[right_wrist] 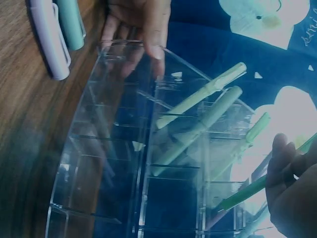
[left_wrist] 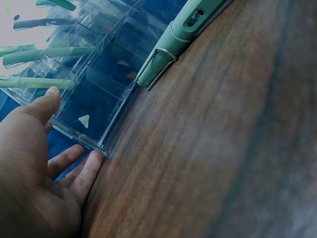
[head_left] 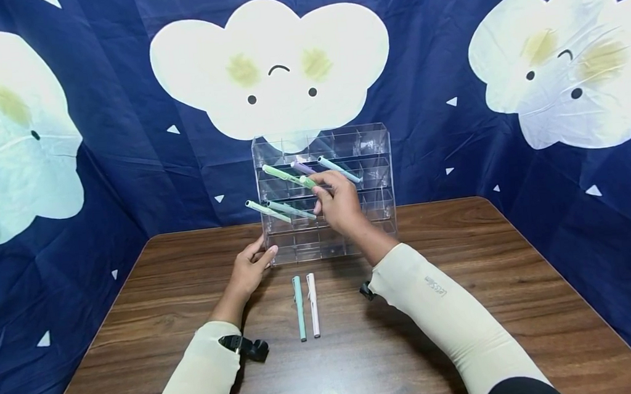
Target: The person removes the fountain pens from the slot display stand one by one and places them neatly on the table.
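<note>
A clear plastic pen organizer (head_left: 378, 199) with rows of compartments stands near the table's back edge. At its lower left side, my left hand (head_left: 249, 267) holds it, thumb at the front and fingers round the side edge. My right hand (head_left: 341, 204) pinches a green pen (right_wrist: 243, 192) in front of the middle rows, its far end among the compartments. A light green pen (head_left: 278, 173), a purple pen (head_left: 302, 166) and a blue pen (head_left: 338, 168) slant out of an upper row. Lower left sit another light green pen (head_left: 265, 211) and a grey-green pen (head_left: 288, 209).
On the wooden table (head_left: 188, 281), a teal pen (head_left: 300, 312) and a pale pink pen (head_left: 314, 308) lie side by side in front of the organizer. A dark blue curtain (head_left: 421, 59) with white clouds hangs behind and along both sides.
</note>
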A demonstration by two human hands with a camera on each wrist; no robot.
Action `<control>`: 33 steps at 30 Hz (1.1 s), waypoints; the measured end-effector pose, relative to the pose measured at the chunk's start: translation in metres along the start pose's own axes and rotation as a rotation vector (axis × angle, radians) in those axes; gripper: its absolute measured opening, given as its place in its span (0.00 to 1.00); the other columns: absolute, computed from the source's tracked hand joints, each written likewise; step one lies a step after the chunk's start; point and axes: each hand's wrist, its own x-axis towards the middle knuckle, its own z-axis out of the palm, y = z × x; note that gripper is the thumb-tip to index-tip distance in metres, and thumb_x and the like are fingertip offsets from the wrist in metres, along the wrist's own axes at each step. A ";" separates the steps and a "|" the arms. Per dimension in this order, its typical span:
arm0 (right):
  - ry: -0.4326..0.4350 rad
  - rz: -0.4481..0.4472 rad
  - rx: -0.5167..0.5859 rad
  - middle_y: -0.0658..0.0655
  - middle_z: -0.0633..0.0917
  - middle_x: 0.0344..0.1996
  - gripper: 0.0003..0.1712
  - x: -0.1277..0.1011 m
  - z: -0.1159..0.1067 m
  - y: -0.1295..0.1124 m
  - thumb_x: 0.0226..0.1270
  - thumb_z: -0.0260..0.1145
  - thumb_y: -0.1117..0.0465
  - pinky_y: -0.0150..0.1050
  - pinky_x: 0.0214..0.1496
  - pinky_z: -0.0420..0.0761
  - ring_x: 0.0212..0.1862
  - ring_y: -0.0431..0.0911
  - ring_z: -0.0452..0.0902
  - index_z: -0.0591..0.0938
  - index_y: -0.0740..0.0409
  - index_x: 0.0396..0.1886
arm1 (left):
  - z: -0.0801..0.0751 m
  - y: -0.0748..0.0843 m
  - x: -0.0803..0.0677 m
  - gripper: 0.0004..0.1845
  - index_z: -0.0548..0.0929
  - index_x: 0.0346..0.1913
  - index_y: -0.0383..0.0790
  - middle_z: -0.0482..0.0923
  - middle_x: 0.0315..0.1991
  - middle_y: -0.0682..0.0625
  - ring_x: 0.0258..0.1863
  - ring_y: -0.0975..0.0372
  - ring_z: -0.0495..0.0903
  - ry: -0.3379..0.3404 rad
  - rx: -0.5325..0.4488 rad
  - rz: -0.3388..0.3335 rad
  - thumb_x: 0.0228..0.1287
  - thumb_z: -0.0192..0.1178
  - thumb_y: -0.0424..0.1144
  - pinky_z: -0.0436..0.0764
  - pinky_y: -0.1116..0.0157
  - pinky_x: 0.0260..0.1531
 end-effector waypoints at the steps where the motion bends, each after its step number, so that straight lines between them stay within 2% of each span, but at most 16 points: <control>1: 0.000 -0.008 0.008 0.66 0.84 0.55 0.12 0.000 -0.001 -0.001 0.78 0.64 0.76 0.30 0.24 0.83 0.22 0.39 0.79 0.88 0.69 0.56 | 0.000 0.000 0.000 0.34 0.68 0.85 0.51 0.72 0.77 0.35 0.68 0.46 0.82 0.000 -0.003 0.001 0.83 0.65 0.46 0.89 0.66 0.59; 8: 0.001 -0.036 0.076 0.67 0.83 0.51 0.11 -0.005 -0.012 -0.015 0.79 0.64 0.76 0.30 0.25 0.83 0.23 0.41 0.79 0.86 0.71 0.55 | 0.000 -0.001 0.000 0.34 0.68 0.85 0.50 0.72 0.76 0.34 0.67 0.46 0.82 -0.004 0.001 0.015 0.82 0.65 0.46 0.89 0.67 0.57; 15: -0.023 -0.013 0.075 0.65 0.81 0.52 0.10 -0.009 -0.027 -0.026 0.80 0.64 0.75 0.30 0.30 0.82 0.30 0.61 0.81 0.84 0.70 0.56 | 0.000 0.000 0.000 0.33 0.70 0.84 0.48 0.74 0.74 0.33 0.64 0.50 0.84 0.012 -0.005 0.035 0.82 0.65 0.45 0.89 0.70 0.54; 18: -0.046 0.006 0.060 0.63 0.81 0.49 0.09 -0.012 -0.031 -0.025 0.79 0.66 0.74 0.29 0.31 0.80 0.35 0.64 0.82 0.83 0.69 0.54 | 0.000 -0.001 0.000 0.33 0.70 0.83 0.46 0.75 0.74 0.33 0.64 0.50 0.84 0.017 -0.005 0.042 0.82 0.66 0.43 0.88 0.71 0.54; 22: -0.070 0.024 0.041 0.66 0.86 0.39 0.07 -0.016 -0.037 -0.021 0.78 0.69 0.72 0.30 0.29 0.74 0.33 0.58 0.81 0.83 0.66 0.51 | 0.000 -0.002 0.000 0.34 0.69 0.84 0.47 0.74 0.75 0.33 0.66 0.47 0.83 0.008 -0.001 0.034 0.82 0.65 0.44 0.89 0.69 0.55; 26: -0.090 0.018 0.048 0.67 0.86 0.29 0.07 -0.020 -0.042 -0.018 0.75 0.72 0.71 0.31 0.27 0.68 0.26 0.45 0.72 0.82 0.65 0.47 | 0.000 -0.002 0.001 0.34 0.69 0.84 0.50 0.74 0.75 0.33 0.66 0.45 0.83 0.002 -0.003 0.028 0.82 0.65 0.47 0.89 0.68 0.55; 29: -0.105 0.014 0.069 0.60 0.84 0.29 0.09 -0.022 -0.044 -0.013 0.74 0.73 0.71 0.30 0.28 0.69 0.27 0.38 0.69 0.80 0.66 0.44 | 0.000 -0.001 0.001 0.34 0.69 0.84 0.51 0.74 0.73 0.33 0.65 0.46 0.83 0.001 -0.009 0.035 0.82 0.66 0.47 0.88 0.70 0.52; 33: -0.141 0.038 0.102 0.56 0.84 0.33 0.10 -0.027 -0.042 -0.005 0.75 0.72 0.71 0.29 0.30 0.74 0.29 0.38 0.73 0.77 0.66 0.44 | -0.001 -0.001 0.001 0.34 0.69 0.84 0.51 0.75 0.73 0.33 0.65 0.45 0.84 0.000 -0.012 0.042 0.82 0.66 0.46 0.88 0.71 0.51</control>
